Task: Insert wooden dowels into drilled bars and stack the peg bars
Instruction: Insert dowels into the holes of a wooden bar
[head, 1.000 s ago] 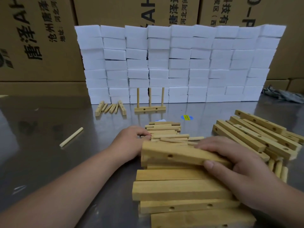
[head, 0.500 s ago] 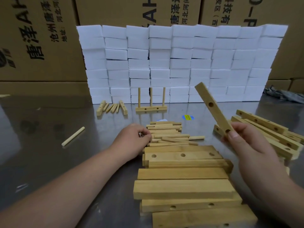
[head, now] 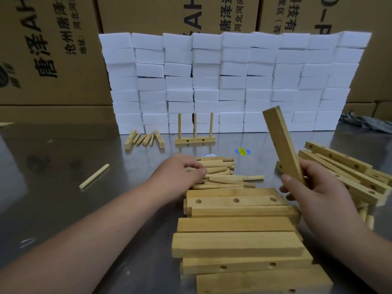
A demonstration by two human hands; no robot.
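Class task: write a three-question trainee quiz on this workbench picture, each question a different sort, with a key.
1. True or false: the right hand holds a bar raised off the table.
2. How many dowels stand upright in the peg bar by the white blocks?
3. The left hand touches: A the dowel pile; B the lone dowel; C a cardboard box.
Key: 1 true; 2 three; 3 A.

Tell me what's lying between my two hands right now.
In the head view, a pile of loose dowels lies between the left hand, which touches it, and the right hand, which holds a bar.
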